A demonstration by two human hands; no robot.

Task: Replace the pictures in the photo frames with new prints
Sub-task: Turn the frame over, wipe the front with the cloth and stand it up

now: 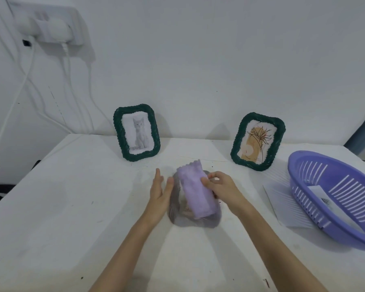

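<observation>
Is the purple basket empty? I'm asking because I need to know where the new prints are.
No, the purple basket holds at least one white sheet with a small dark picture on it.

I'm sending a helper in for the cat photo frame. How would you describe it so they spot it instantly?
On the white table, look along the back edge by the wall. Two dark green woven frames stand there; take the left frame, nearer the hanging cables. It holds a grey cat, whereas the right frame shows a plant drawing.

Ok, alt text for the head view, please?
A right hand pinches a lilac cloth lying over a grey frame on a white table, the left hand open beside it. Two green frames stand behind.
</observation>
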